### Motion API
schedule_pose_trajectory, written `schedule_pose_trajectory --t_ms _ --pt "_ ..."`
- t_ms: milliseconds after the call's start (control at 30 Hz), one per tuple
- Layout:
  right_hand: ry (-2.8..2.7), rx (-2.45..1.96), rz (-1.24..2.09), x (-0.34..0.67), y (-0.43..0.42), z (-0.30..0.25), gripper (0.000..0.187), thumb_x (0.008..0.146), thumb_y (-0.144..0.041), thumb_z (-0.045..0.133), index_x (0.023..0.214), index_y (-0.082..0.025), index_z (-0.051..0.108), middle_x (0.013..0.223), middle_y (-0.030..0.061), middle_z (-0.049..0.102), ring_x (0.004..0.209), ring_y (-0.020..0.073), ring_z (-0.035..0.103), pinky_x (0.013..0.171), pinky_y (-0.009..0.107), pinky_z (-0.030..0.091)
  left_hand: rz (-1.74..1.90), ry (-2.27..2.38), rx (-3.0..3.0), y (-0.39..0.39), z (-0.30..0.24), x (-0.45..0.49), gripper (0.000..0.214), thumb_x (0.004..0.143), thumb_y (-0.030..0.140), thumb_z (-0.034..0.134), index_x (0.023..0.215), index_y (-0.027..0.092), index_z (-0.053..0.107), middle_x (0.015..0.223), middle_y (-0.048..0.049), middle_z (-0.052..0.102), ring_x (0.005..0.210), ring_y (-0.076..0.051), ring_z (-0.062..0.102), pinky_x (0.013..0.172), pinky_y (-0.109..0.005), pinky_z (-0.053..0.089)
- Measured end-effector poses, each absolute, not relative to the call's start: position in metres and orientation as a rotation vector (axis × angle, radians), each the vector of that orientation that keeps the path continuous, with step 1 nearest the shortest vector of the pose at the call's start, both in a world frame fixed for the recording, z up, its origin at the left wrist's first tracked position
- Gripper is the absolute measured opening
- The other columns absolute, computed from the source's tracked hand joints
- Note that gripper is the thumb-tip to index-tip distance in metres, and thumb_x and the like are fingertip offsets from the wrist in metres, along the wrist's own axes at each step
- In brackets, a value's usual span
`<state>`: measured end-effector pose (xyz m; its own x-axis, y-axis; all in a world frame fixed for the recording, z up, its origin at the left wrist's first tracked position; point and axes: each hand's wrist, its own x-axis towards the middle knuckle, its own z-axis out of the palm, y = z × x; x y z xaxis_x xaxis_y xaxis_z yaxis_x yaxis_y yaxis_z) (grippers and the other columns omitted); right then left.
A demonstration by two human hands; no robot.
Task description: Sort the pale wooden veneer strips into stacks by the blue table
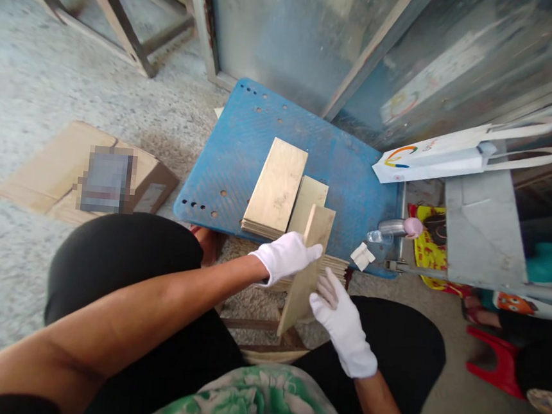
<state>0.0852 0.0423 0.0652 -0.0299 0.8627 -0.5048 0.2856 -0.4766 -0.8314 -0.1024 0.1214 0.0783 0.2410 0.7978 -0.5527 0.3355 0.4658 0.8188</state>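
— What is far over on the left?

— A cardboard box (57, 168) lies on the grey floor, well away from me.

— And next to that?

— A blue table (242, 146) in front of my knees. A tall stack of boards (278, 184) lies flat on it. A smaller stack (309, 203) lies just beside the tall one, on its right.

— What is your left hand doing?

— My left hand (285, 257) has a white glove on. It is closed on the top part of one wooden board (304, 280), with the fingers curled round the edge.

— Where is that board?

— It is up in the air, between my two hands. It is at the near edge of the table, above my lap. It stands on end and leans a bit.

— And your right hand?

— My right hand (343, 325) has a white glove too. It is open, with the fingers spread. The fingertips touch the low right side of the board. It does not grip it.

— What is farther right?

— A small white piece (362, 256) sits on the table's corner. A clear bottle with a pink cap (395, 227) lies near it. A white bag (435, 158) lies above that. A red stool (494, 368) is down on the floor.
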Motion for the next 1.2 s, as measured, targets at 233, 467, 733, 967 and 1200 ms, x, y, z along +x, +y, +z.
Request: schedule_pose_trajectory --t_ms 233,467,733,967,1200 --pt "-1.283 -1.737 1.218 0.114 0.109 0.114 0.076 0.073 -0.044 0.075 0.140 -0.022 0.045 0.133 0.0108 0.058 0.122 0.0266 0.055 0.109 0.048 0.039 0.277 1.130 1.368 0.102 0.081 -0.105 0.039 0.084 0.045 0.054 0.103 0.014 0.069 0.089 -0.0074 0.072 0.080 -0.019 0.065 0.070 -0.025 0.048" --pt "-1.725 -1.782 1.468 0.131 0.123 0.146 0.045 0.073 -0.044 0.075 0.112 -0.023 0.070 0.121 0.0043 0.067 0.116 0.0253 0.059 0.110 0.041 0.039 0.082 1.017 1.477 0.098 0.084 -0.104 0.036 0.087 0.044 0.050 0.094 0.014 0.068 0.083 -0.0067 0.070 0.071 -0.017 0.063 0.062 -0.023 0.044" --pt "-1.793 -1.754 1.879 0.145 0.116 0.142 0.041 0.074 -0.050 0.072 0.102 -0.021 0.075 0.102 0.0077 0.074 0.093 0.0261 0.069 0.093 0.041 0.053 0.051 0.817 1.482 0.088 0.081 -0.100 0.029 0.087 0.037 0.052 0.102 0.018 0.069 0.088 -0.0024 0.072 0.075 -0.014 0.063 0.063 -0.019 0.042" --pt "-1.947 -1.702 1.704 0.144 0.088 0.128 0.033 0.083 -0.043 0.065 0.110 -0.025 0.072 0.112 0.0049 0.071 0.104 0.0253 0.066 0.100 0.041 0.048 -0.300 0.744 1.831 0.104 0.089 -0.107 0.039 0.079 0.033 0.061 0.115 0.018 0.065 0.104 -0.0116 0.071 0.092 -0.024 0.067 0.075 -0.028 0.049" --pt "-2.056 -1.627 1.605 0.127 0.058 0.076 0.028 0.084 -0.040 0.061 0.107 -0.029 0.073 0.106 0.0026 0.073 0.096 0.0235 0.069 0.094 0.041 0.053 -0.529 1.022 2.002 0.120 0.111 -0.127 0.032 0.078 0.014 0.060 0.109 0.008 0.066 0.106 -0.0208 0.069 0.100 -0.031 0.066 0.083 -0.036 0.051"
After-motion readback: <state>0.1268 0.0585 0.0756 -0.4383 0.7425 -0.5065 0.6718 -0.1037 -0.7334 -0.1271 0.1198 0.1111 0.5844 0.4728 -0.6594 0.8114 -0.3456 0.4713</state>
